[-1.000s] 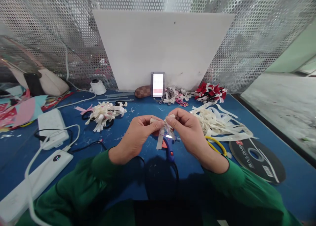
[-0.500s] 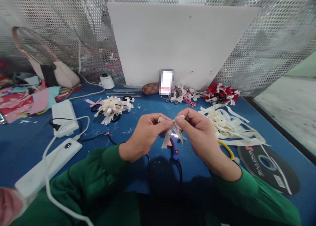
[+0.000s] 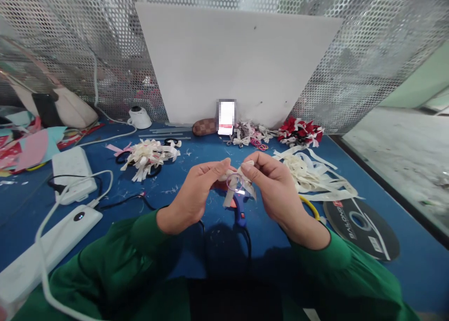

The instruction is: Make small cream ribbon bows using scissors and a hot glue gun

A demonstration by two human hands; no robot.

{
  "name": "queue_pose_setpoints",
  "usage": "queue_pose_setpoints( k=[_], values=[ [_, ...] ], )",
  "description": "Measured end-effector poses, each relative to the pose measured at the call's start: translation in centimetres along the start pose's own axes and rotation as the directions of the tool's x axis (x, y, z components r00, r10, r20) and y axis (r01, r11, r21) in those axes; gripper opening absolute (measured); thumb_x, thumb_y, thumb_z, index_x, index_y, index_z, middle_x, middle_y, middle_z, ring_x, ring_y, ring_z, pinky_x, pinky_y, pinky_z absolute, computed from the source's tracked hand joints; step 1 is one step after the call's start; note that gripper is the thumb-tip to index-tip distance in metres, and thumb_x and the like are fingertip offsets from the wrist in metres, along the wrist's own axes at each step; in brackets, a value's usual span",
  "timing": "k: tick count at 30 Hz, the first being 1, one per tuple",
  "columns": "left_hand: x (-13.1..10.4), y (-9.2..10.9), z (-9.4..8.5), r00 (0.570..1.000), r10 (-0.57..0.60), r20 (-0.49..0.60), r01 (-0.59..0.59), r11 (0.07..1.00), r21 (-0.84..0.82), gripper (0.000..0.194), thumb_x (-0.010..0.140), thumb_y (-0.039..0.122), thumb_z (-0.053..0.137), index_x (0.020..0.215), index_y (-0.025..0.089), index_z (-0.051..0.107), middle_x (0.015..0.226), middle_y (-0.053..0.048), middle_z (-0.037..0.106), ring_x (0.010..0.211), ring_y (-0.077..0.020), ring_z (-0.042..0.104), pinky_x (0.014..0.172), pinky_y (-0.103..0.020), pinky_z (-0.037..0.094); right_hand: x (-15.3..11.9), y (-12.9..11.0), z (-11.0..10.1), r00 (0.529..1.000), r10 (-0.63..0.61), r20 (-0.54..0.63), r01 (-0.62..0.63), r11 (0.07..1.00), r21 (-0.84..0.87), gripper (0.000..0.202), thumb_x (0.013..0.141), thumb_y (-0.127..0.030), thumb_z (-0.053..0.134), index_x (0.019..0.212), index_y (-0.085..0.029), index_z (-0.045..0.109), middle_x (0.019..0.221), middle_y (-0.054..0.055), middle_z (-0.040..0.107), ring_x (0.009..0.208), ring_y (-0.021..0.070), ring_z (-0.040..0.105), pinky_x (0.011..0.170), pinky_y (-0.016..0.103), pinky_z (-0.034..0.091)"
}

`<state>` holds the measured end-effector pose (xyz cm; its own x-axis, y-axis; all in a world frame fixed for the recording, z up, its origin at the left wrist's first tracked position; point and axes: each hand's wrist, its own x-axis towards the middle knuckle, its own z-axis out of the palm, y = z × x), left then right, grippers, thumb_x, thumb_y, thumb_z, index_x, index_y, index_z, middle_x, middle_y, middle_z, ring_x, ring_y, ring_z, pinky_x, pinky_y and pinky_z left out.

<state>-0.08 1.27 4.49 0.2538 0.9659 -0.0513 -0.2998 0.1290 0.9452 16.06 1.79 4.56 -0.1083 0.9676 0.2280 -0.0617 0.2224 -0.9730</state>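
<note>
Both hands meet over the middle of the table around a cream ribbon bow [image 3: 229, 198] with hanging tails. My left hand [image 3: 189, 190] pinches the bow's left side between thumb and fingers. On the other side, my right hand [image 3: 275, 188] grips the bow's upper right part with thumb and forefinger. A thin purple ring, which looks like a hair elastic [image 3: 228, 183], shows at the bow's centre. Directly below lies a blue corded tool [image 3: 240, 213] with a red switch and a lit spot; its front end is partly hidden by the ribbon and fingers.
Loose cream ribbon [image 3: 301, 171] and a black reel [image 3: 368, 241] lie right, beside a yellow handle [image 3: 310, 206]. Finished-looking cream bows [image 3: 149, 155] sit left, red bows [image 3: 298, 131] at the back. White power strips [image 3: 52, 239] and cables occupy the left. A lit phone [image 3: 226, 117] leans against a white board [image 3: 235, 64].
The view has shifted, so the table's contents appear further left. My left thumb has lifted slightly off the centre, the fingers are a bit further apart, and the purple ring shows more clearly.
</note>
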Motion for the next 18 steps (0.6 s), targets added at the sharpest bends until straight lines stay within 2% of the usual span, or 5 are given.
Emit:
queue_pose_setpoints(
  k=[6,10,18],
  values=[
    [-0.11,0.05,-0.16,0.999,0.039,-0.013,-0.038,0.997,0.072,0.029,0.079,0.043,0.081,0.069,0.017,0.073,0.066,0.000,0.066,0.059,-0.0111,0.059,0.057,-0.023,0.049,-0.08,0.18,-0.06,1.000,-0.005,0.015,0.005,1.000,0.011,0.023,0.088,-0.034,0.070,0.074,-0.021,0.058,0.064,-0.005,0.048,0.059,0.0104,0.038,0.053,0.026,0.030],
    [-0.16,0.04,-0.16,1.000,0.028,0.015,-0.028,0.998,0.052,0.022,0.080,0.036,0.080,0.071,0.017,0.073,0.062,0.001,0.066,0.052,-0.0116,0.060,0.050,-0.023,0.048,-0.20,0.20,-0.05,1.000,-0.006,0.031,0.006,1.000,-0.001,0.023,0.089,-0.035,0.070,0.074,-0.021,0.059,0.064,-0.005,0.050,0.059,0.0104,0.040,0.053,0.026,0.031],
    [-0.30,0.06,0.17,0.999,0.038,-0.035,-0.036,0.998,0.043,0.015,0.077,0.028,0.080,0.069,0.018,0.075,0.059,0.002,0.066,0.048,-0.0111,0.061,0.045,-0.022,0.046,-0.18,0.37,0.02,0.997,-0.027,0.066,0.028,1.000,-0.002,0.023,0.091,-0.035,0.068,0.075,-0.020,0.060,0.063,-0.005,0.051,0.058,0.0097,0.042,0.053,0.025,0.032]
  ],
)
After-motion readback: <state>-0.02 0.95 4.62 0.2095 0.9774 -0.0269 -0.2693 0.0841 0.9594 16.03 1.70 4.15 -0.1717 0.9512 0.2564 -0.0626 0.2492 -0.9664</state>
